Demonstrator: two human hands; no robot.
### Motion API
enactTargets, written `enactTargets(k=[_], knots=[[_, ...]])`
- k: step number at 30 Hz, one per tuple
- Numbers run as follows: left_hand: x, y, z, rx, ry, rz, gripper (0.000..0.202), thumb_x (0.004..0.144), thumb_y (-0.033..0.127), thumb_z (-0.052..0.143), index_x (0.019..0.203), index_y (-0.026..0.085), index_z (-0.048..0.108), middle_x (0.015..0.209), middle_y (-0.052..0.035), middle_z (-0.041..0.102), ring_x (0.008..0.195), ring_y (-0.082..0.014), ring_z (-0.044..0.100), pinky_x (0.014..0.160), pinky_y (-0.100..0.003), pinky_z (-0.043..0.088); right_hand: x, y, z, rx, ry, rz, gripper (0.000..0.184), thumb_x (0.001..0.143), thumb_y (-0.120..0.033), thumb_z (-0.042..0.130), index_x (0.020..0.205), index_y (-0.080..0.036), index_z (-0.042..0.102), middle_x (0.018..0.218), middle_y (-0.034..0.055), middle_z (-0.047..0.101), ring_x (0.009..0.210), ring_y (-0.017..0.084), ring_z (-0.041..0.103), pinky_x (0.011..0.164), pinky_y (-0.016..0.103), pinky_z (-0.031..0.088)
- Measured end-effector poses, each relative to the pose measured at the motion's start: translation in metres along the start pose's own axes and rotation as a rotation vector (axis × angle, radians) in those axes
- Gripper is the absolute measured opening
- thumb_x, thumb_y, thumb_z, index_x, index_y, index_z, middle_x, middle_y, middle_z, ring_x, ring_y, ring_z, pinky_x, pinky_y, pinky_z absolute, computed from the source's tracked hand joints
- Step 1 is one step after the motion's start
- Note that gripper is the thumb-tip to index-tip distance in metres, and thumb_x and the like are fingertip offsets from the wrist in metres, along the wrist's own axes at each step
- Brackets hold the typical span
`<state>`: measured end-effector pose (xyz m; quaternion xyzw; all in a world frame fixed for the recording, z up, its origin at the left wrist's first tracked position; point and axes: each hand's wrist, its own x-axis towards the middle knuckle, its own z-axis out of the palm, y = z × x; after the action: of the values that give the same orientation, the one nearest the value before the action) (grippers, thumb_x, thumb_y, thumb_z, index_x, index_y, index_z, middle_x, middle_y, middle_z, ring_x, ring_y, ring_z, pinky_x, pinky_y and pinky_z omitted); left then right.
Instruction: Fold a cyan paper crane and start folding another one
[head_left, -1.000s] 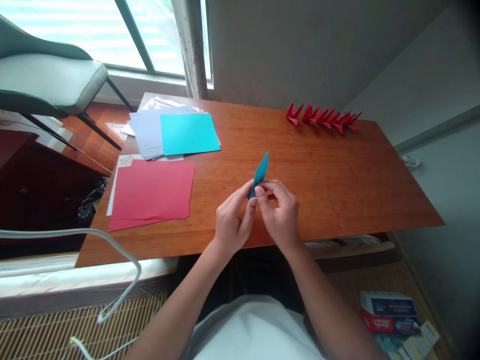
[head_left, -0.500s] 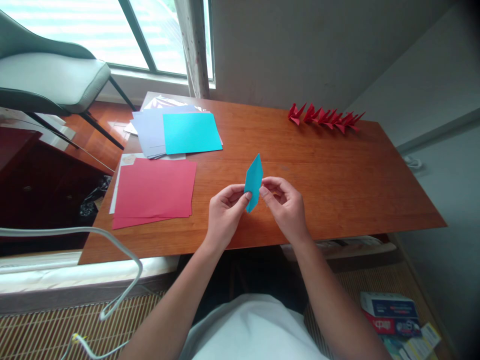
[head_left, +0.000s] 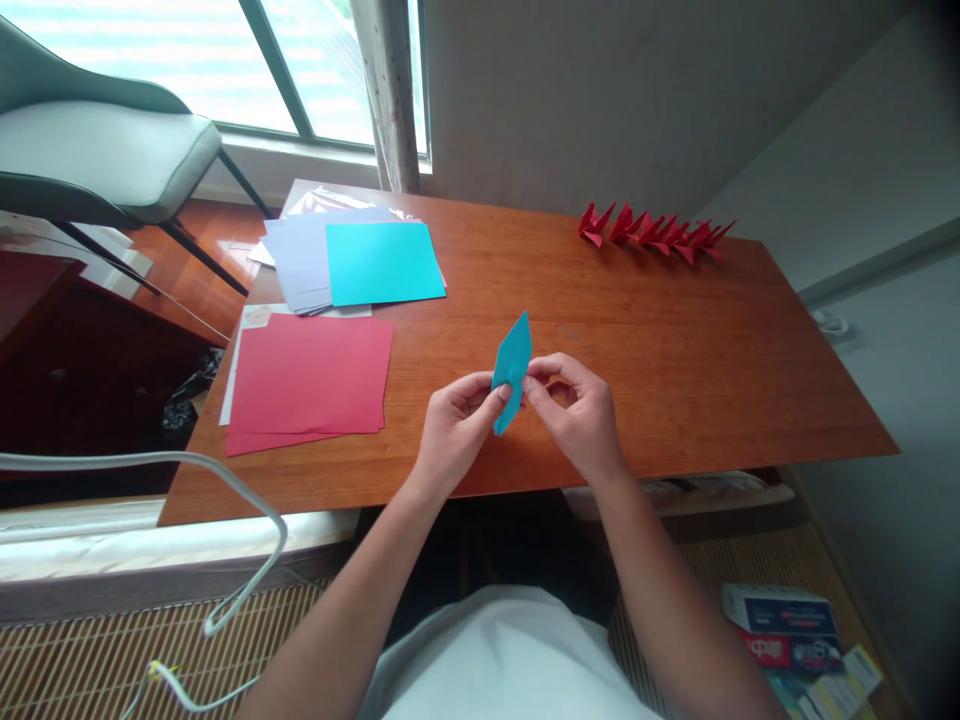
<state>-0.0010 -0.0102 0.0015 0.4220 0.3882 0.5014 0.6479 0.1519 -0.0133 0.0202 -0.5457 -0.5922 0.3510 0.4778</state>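
A small piece of folded blue paper (head_left: pixel 515 350), long and pointed at the top, is held upright and slightly tilted above the table's near edge. My left hand (head_left: pixel 459 425) pinches its lower left part, the thumb lying across the front face. On the other side, my right hand (head_left: pixel 574 410) is closed with thumb and forefinger pinching the paper's right edge. The fingers behind the paper are partly hidden.
Red paper sheets (head_left: pixel 307 375) lie at the table's left, with a blue sheet (head_left: pixel 386 263) and pale sheets (head_left: pixel 296 262) behind them. Several red folded paper cranes (head_left: pixel 652 232) stand in a row at the back right of the wooden table (head_left: pixel 712 360).
The folded paper has shifted slightly right and leans a little more. My right thumb and forefinger now press on its right edge, and my left hand has moved slightly right with it.
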Motion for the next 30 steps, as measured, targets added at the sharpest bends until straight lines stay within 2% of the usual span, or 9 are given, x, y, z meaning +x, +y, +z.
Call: enactTargets(k=[3, 6, 11, 16, 20, 23, 30], knots=[[0.0, 0.001, 0.0, 0.001, -0.014, -0.008, 0.028, 0.085, 0.041, 0.077, 0.102, 0.018, 0.079, 0.096, -0.0068, 0.079, 0.087, -0.0225, 0.073, 0.081, -0.032, 0.057, 0.002, 0.0, -0.003, 0.012, -0.042, 0.007, 0.006, 0.089, -0.028, 0.066, 0.088, -0.023, 0.069, 0.088, 0.0021, 0.069, 0.079, 0.018, 0.066, 0.07, 0.032, 0.056], [0.0, 0.0, -0.001, 0.027, -0.001, -0.008, 0.027, 0.084, 0.041, 0.078, 0.098, 0.018, 0.08, 0.092, -0.0063, 0.079, 0.084, -0.0216, 0.073, 0.077, -0.03, 0.056, 0.003, -0.001, -0.005, 0.015, -0.073, 0.006, 0.006, 0.088, -0.029, 0.067, 0.088, -0.023, 0.068, 0.087, 0.0019, 0.066, 0.082, 0.019, 0.065, 0.072, 0.032, 0.056], [0.0, -0.001, -0.002, 0.042, 0.019, -0.013, 0.026, 0.081, 0.041, 0.08, 0.091, 0.018, 0.08, 0.086, -0.0041, 0.078, 0.076, -0.0176, 0.069, 0.07, -0.026, 0.053, 0.005, -0.002, -0.006, 0.063, -0.146, 0.032, 0.017, 0.089, -0.036, 0.069, 0.102, -0.025, 0.07, 0.1, 0.0027, 0.069, 0.093, 0.019, 0.066, 0.078, 0.032, 0.057], [-0.001, -0.002, -0.002, 0.072, -0.066, -0.001, 0.026, 0.083, 0.042, 0.078, 0.086, 0.016, 0.078, 0.074, -0.0014, 0.072, 0.066, -0.013, 0.062, 0.062, -0.023, 0.049, 0.015, 0.002, -0.008, 0.166, -0.3, 0.003, 0.022, 0.09, -0.04, 0.07, 0.107, -0.027, 0.075, 0.108, 0.0023, 0.074, 0.103, 0.021, 0.069, 0.089, 0.035, 0.057], [0.0, -0.001, -0.001, 0.036, -0.124, -0.012, 0.027, 0.083, 0.042, 0.078, 0.091, 0.016, 0.076, 0.083, -0.0034, 0.074, 0.078, -0.0179, 0.069, 0.074, -0.028, 0.055, 0.024, 0.002, -0.012, 0.12, -0.364, -0.094, 0.017, 0.093, -0.038, 0.067, 0.101, -0.029, 0.079, 0.104, 0.0017, 0.075, 0.1, 0.02, 0.07, 0.087, 0.036, 0.058], [0.0, 0.0, -0.001, 0.006, -0.139, -0.039, 0.029, 0.084, 0.042, 0.077, 0.097, 0.017, 0.076, 0.091, -0.0059, 0.077, 0.087, -0.0218, 0.072, 0.083, -0.032, 0.057, 0.027, 0.001, -0.015, 0.021, -0.351, -0.17, 0.017, 0.095, -0.038, 0.066, 0.102, -0.03, 0.079, 0.105, 0.0022, 0.076, 0.099, 0.02, 0.071, 0.086, 0.036, 0.058], [0.001, -0.001, -0.004, 0.006, -0.105, -0.041, 0.029, 0.085, 0.042, 0.076, 0.099, 0.016, 0.079, 0.088, -0.0074, 0.079, 0.087, -0.0233, 0.074, 0.08, -0.031, 0.057, 0.028, -0.001, -0.017, -0.176, -0.282, -0.343, 0.014, 0.095, -0.032, 0.066, 0.104, -0.031, 0.078, 0.105, 0.0017, 0.078, 0.102, 0.022, 0.071, 0.091, 0.04, 0.058]])
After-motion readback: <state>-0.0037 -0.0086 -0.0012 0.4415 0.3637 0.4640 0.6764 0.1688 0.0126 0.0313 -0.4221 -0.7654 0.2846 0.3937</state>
